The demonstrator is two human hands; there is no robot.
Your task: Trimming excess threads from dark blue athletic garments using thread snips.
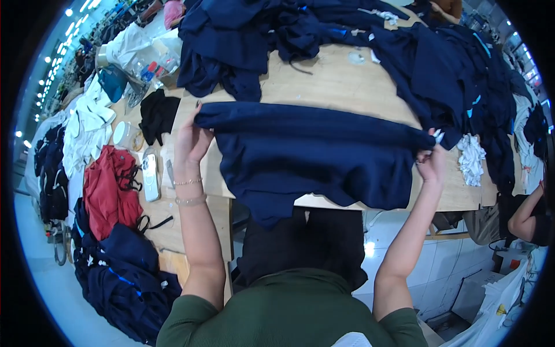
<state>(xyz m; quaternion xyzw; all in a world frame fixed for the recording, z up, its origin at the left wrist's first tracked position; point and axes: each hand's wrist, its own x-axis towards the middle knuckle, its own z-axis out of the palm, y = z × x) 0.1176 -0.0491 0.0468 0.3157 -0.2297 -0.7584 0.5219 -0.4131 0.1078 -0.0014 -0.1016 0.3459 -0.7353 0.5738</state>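
Note:
A navy blue garment (318,156) is stretched wide between my two hands over the near part of the table, its lower edge hanging toward my lap. My left hand (193,139) grips its upper left corner, with the thumb showing at the edge. At the opposite upper corner, my right hand (430,163) pinches the cloth, and a small white piece (438,136), perhaps a label, shows beside the fingers. The cloth hides part of both hands' fingers. Which kind of garment it is, I cannot tell.
Navy garments lie heaped at the back left (222,46) and back right (433,69) of the wooden table (329,78). Left are a white phone (151,176), a red garment (110,188) and a black cloth (159,115). A white cloth bundle (472,160) lies right. Another person's arm (526,214) shows far right.

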